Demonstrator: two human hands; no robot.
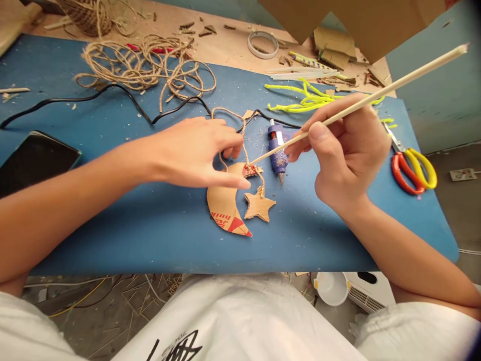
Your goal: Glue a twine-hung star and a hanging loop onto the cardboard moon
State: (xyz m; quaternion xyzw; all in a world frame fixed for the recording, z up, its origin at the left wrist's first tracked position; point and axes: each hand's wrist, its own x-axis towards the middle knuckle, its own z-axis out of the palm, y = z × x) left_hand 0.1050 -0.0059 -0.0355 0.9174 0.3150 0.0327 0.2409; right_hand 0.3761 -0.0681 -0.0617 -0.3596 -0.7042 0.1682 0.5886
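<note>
A cardboard crescent moon (221, 200) with red print lies on the blue table mat. A small cardboard star (260, 206) hangs off its upper tip by a short piece of twine, and a loop of twine (244, 135) runs up from the moon. My left hand (195, 155) lies palm down over the moon's upper part, thumb stretched out across it and fingers bent near the loop. In my right hand (341, 145) a thin wooden stick (394, 90) is pinched like a pen. Its lower end meets the moon's upper tip, where the twine is attached.
A purple glue gun (278, 153) lies beside my right fingers, its black cord (124, 95) crossing the mat. Tangled twine (124, 65), yellow-green pipe cleaners (311, 98) and a tape roll (263, 45) lie behind. Scissors (413, 170) are at right, a phone (37, 160) at left.
</note>
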